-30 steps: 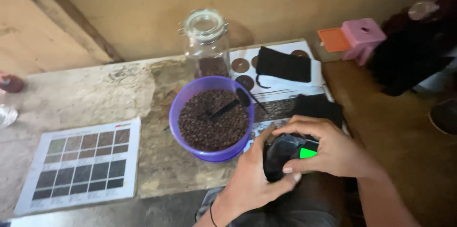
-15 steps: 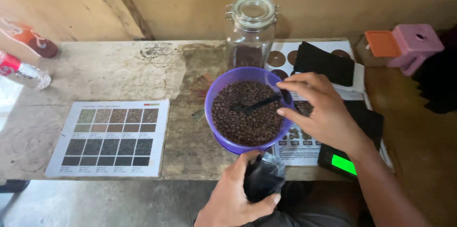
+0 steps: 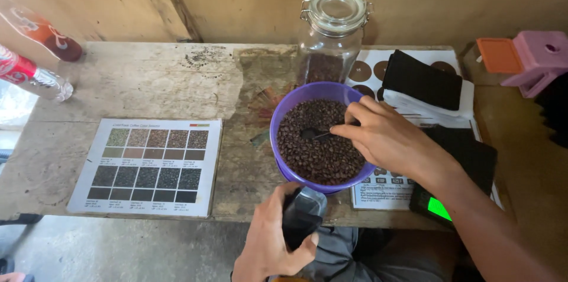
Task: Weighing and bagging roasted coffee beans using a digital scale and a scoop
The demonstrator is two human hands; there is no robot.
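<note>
- While the right hand (image 3: pixel 393 140) reaches into the purple bowl (image 3: pixel 278 140) from three o'clock, its thumb and forefinger pinch the handle of a small dark scoop (image 3: pixel 313 135); the scoop's bowl lies on the coffee beans (image 3: pixel 319 158) near the middle
- Below the table edge at six o'clock of the bowl, the left hand (image 3: pixel 269 240) holds a black pouch (image 3: pixel 300 220); fingers wrapped round its side, thumb across the front, its mouth tilted up toward the bowl's rim
- Scoop looks light and stiff; best taken by the thin handle, as it is now; beans are loose and would likely roll off a tilted scoop
- Pouch seems soft and thin, apt to fold shut; a grip just under the mouth should keep it open
- Glass jar (image 3: pixel 331 31) stands at twelve o'clock of the bowl, touching or just behind it; colour chart (image 3: pixel 151 167) lies at nine o'clock; black cloths (image 3: pixel 423 78) at two o'clock
</note>
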